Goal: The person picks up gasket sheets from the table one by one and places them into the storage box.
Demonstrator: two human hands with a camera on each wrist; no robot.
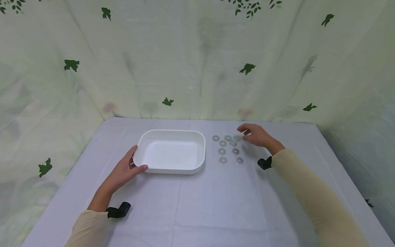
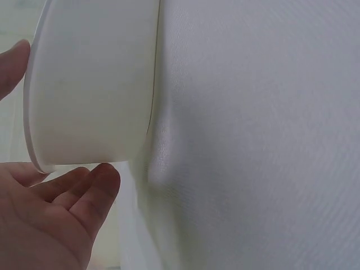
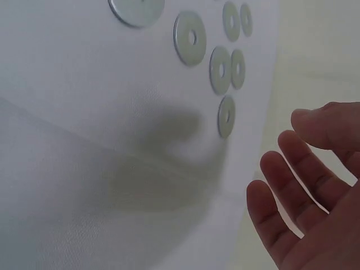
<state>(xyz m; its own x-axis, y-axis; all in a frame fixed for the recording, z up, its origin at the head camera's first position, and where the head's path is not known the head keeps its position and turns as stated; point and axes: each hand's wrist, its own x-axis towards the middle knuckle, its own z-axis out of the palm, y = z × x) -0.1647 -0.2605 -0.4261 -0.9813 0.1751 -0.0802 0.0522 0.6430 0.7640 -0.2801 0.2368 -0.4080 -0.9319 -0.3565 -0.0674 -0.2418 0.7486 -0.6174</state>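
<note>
A white rounded rectangular tray (image 1: pixel 169 154) stands on the table with nothing inside. My left hand (image 1: pixel 123 173) holds its left end, the thumb at the near corner of the rim and the fingers along the end wall; the left wrist view shows the fingertips (image 2: pixel 104 174) against the wall. To the tray's right lie several flat metal washers (image 1: pixel 222 151), loosely spread. Over the far right of this group hovers my right hand (image 1: pixel 256 135), fingers apart and loosely bent, holding nothing. The washer (image 3: pixel 226 116) closest to it lies flat, a short way from the fingertips.
A white cloth (image 1: pixel 197 209) covers the table. Behind and at the sides hangs a pale curtain (image 1: pixel 185 61) with green leaf and bird shapes. A black camera mount (image 1: pixel 119 210) sits on the left wrist, another black mount (image 1: pixel 264 163) on the right.
</note>
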